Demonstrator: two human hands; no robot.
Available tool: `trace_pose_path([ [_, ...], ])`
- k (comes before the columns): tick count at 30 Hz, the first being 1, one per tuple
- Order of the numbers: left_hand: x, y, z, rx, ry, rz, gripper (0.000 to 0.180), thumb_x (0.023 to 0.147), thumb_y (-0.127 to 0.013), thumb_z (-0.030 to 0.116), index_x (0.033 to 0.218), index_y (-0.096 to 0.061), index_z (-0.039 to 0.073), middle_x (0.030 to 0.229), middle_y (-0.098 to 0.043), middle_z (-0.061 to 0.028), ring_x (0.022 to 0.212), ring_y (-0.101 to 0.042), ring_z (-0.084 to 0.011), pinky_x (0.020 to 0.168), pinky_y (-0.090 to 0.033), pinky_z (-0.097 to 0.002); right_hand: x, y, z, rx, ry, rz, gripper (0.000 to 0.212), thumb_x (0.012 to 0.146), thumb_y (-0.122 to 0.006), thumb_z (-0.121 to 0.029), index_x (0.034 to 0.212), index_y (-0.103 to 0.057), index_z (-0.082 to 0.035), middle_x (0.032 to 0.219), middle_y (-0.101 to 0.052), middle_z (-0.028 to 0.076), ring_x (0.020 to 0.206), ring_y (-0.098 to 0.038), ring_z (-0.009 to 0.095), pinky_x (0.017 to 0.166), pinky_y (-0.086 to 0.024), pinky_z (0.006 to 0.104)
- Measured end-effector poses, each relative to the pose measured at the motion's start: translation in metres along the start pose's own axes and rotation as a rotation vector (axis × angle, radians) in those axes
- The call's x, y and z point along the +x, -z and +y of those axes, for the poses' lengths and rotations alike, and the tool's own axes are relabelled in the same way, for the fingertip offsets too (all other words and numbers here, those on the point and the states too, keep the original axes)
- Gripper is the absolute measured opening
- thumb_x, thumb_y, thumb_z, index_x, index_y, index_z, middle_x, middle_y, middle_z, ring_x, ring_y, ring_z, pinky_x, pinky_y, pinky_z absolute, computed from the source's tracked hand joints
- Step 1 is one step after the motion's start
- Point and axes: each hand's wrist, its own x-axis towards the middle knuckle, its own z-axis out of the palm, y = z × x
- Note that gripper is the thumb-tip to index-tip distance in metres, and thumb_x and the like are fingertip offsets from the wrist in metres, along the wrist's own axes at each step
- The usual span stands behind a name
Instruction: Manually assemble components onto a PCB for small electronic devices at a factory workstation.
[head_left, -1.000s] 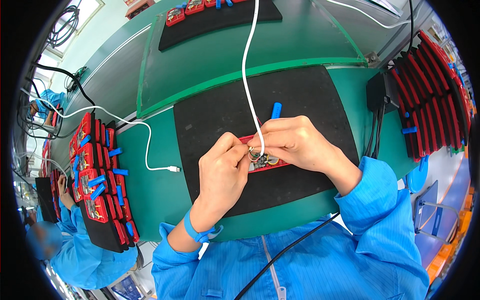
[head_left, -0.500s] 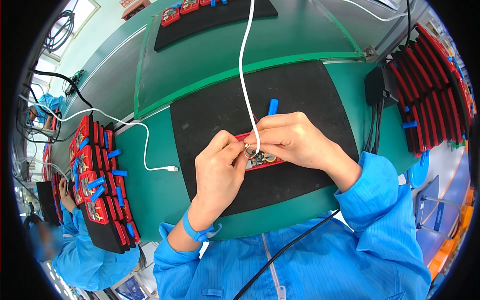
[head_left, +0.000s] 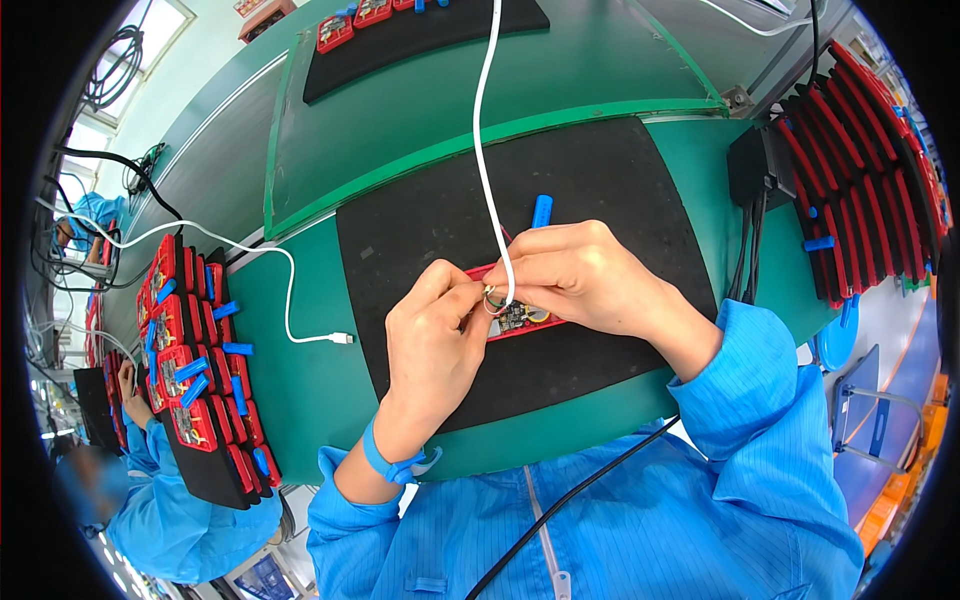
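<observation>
A red case with a circuit board [head_left: 520, 318] inside lies on the black mat [head_left: 420, 220], partly covered by my fingers. My left hand [head_left: 432, 335] is closed at its near left, thumb and forefinger pinching thin wires [head_left: 490, 301] at the board's edge. From the right, my right hand [head_left: 580, 275] meets it with closed fingertips; what they grip is hidden. A white cable [head_left: 484, 165] hangs from above, passes in front of the right fingertips and ends over the board. Just beyond that hand lies a blue cylinder [head_left: 542, 211], a thin red wire near it.
Stacked black trays of red cases [head_left: 195, 420] with blue cylinders stand at left, beside a loose white cable plug [head_left: 342, 338]. More stacked trays [head_left: 850, 190] and a black box [head_left: 755, 160] are at right. A co-worker [head_left: 180, 525] sits at far left.
The fingertips stay together at the wires, with barely any movement. The whole scene sits slightly further left in the picture, and the hanging cable leans a little more.
</observation>
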Motion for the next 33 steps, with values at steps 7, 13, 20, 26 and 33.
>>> trace_pose_path([
  [7, 0.0002, 0.0007, -0.0007, 0.005, 0.003, -0.014, 0.008, 0.076, -0.069, -0.008, 0.082, -0.066, -0.004, 0.071, -0.052, -0.0037, 0.051, -0.048, -0.0072, 0.045, -0.038, -0.0224, -0.0009, 0.0005, 0.0005, 0.002, -0.044, -0.033, 0.013, 0.077, -0.071, -0.004, 0.090, -0.070, -0.002, 0.080, -0.065, 0.008, 0.070, -0.065, 0.024, 0.059, -0.053, 0.0327],
  [13, 0.0001, 0.0004, -0.0008, 0.010, 0.013, -0.013, 0.007, 0.076, -0.070, -0.007, 0.082, -0.067, -0.004, 0.071, -0.053, -0.0037, 0.051, -0.048, -0.0071, 0.046, -0.038, -0.0224, -0.0013, -0.0002, 0.0013, 0.011, -0.034, -0.025, 0.013, 0.077, -0.071, -0.004, 0.090, -0.070, -0.002, 0.080, -0.065, 0.008, 0.071, -0.066, 0.024, 0.060, -0.054, 0.0330],
  [20, -0.0001, -0.0003, -0.0003, 0.016, 0.008, -0.004, 0.006, 0.077, -0.070, -0.006, 0.081, -0.066, -0.005, 0.071, -0.053, -0.0036, 0.050, -0.047, -0.0066, 0.044, -0.037, -0.0225, -0.0007, -0.0013, 0.0017, 0.002, 0.022, 0.011, 0.012, 0.077, -0.071, -0.004, 0.089, -0.070, -0.002, 0.079, -0.065, 0.008, 0.069, -0.065, 0.024, 0.059, -0.053, 0.0332],
  [26, -0.0002, -0.0011, -0.0015, 0.011, 0.008, 0.001, 0.006, 0.076, -0.071, -0.005, 0.081, -0.066, -0.004, 0.071, -0.053, -0.0034, 0.050, -0.047, -0.0065, 0.044, -0.037, -0.0223, -0.0011, -0.0017, 0.0017, -0.019, 0.001, 0.004, 0.011, 0.078, -0.071, -0.006, 0.088, -0.070, -0.002, 0.078, -0.065, 0.008, 0.068, -0.065, 0.025, 0.058, -0.053, 0.0331],
  [33, 0.0010, 0.0001, 0.0017, 0.001, 0.036, -0.003, 0.008, 0.074, -0.071, -0.006, 0.081, -0.067, -0.004, 0.071, -0.053, -0.0048, 0.052, -0.051, -0.0118, 0.047, -0.040, -0.0264, -0.0017, -0.0030, 0.0015, -0.010, -0.025, 0.016, 0.010, 0.078, -0.071, -0.006, 0.087, -0.070, -0.002, 0.077, -0.065, 0.008, 0.067, -0.065, 0.024, 0.057, -0.053, 0.0330],
])
